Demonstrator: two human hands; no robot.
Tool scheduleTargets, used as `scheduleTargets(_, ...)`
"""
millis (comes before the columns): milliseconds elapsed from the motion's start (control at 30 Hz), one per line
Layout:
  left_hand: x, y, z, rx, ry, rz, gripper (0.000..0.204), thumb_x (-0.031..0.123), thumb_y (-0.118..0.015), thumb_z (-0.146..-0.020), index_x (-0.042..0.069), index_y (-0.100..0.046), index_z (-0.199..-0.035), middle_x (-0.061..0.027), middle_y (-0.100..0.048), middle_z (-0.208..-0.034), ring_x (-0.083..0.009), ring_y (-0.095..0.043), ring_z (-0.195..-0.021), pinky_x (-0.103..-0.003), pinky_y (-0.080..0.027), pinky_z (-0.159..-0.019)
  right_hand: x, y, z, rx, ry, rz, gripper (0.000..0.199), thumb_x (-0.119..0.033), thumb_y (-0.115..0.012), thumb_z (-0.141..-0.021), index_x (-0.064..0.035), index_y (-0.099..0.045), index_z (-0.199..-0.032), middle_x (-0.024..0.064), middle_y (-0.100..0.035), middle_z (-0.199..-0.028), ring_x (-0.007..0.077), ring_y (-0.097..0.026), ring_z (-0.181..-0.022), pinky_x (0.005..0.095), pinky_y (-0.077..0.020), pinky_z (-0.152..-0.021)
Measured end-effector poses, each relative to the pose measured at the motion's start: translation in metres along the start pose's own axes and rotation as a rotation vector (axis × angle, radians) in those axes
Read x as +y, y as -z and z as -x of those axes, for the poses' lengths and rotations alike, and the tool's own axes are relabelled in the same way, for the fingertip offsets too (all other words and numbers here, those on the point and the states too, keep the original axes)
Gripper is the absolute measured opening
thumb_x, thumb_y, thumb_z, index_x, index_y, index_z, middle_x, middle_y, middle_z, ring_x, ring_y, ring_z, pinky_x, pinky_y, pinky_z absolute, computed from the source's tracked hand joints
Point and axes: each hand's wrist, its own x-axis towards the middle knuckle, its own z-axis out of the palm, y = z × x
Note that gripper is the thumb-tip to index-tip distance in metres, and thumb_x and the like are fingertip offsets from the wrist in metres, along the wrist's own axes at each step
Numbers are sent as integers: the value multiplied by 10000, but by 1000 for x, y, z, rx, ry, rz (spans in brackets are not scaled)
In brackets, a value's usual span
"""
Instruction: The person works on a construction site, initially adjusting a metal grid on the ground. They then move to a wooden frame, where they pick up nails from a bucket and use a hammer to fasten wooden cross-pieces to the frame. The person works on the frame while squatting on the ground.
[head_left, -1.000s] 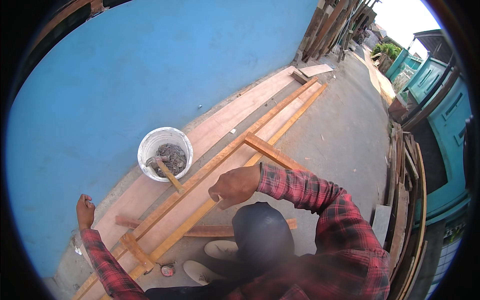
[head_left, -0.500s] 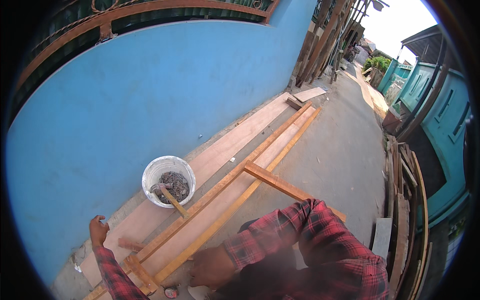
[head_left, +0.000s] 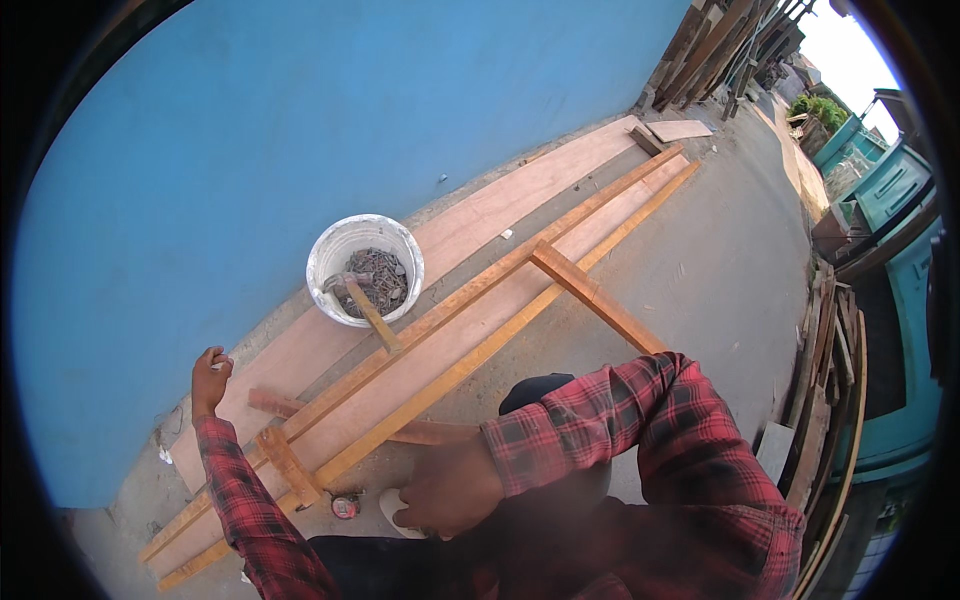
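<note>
My left hand [head_left: 210, 381] is raised beside the blue wall, fingers loosely bent and apart, with nothing visible in them. My right hand [head_left: 452, 488] is low in front of me, back of the hand up and fingers curled down next to a pale rounded object [head_left: 398, 513]. What the fingers hold, if anything, is hidden. Between my hands lies a long wooden frame [head_left: 455, 303] of two parallel battens with crosspieces. A short wooden block [head_left: 287, 466] lies across its near end. A hammer [head_left: 372, 316] leans in a white bucket [head_left: 321, 250] of nails [head_left: 385, 280].
A long plywood strip [head_left: 520, 195] lies along the blue wall [head_left: 200, 180]. A small red round object [head_left: 345, 507] sits on the ground by the frame. One batten [head_left: 600, 300] juts rightward across the frame. Stacked old planks [head_left: 822, 400] line the right side of the alley.
My view has tilted downward, so the frame and bucket appear higher and further right. My right hand has moved slightly, uncovering a crosspiece behind it. My left hand stays raised beside the wall.
</note>
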Motion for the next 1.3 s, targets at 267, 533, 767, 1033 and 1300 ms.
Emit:
scheduleTargets(267,-22,5,2,-82,66,-64,414,170,-631,-851,-56,-592,-1195,-149,-688,-992,-206,-651,-846,-331,-515,-775,-4,-2,5,127,61,-55,501,-341,-695,-841,-16,-534,-1187,143,-644,-906,332,-667,-868,447,-509,-767)
scheduleTargets(533,-34,-1,18,-157,160,14,433,143,-588,-853,-93,-554,-1215,-95,-671,-908,-150,-608,-723,-287,-502,-699,32,36,82,691,19,-260,469,-309,-662,-894,-23,-523,-1239,147,-637,-990,318,-653,-932,422,-505,-821)
scheduleTargets(767,-50,11,33,-150,209,53,430,152,-598,-854,-96,-561,-1203,-88,-663,-893,-156,-613,-722,-291,-509,-701,211,-192,258,1481,-1717,64,839,-248,-819,-737,-68,-362,-1416,204,-377,-1406,367,-436,-1284,455,-414,-1048)
scheduleTargets(1033,-35,22,30,-138,211,-33,430,172,-602,-867,-81,-566,-1212,-89,-663,-914,-149,-597,-718,-288,-500,-713,258,-315,340,843,-1808,-14,854,-121,-780,-693,-117,-297,-1398,173,-491,-1288,344,-533,-1180,431,-461,-993)
scheduleTargets(1300,-17,45,21,-119,178,-77,450,207,-597,-898,-73,-548,-1247,-98,-662,-972,-148,-587,-778,-291,-496,-744,226,-239,414,1139,-1082,-973,375,-75,-669,-697,-55,-634,-1070,21,-650,-902,126,-599,-833,290,-486,-827)
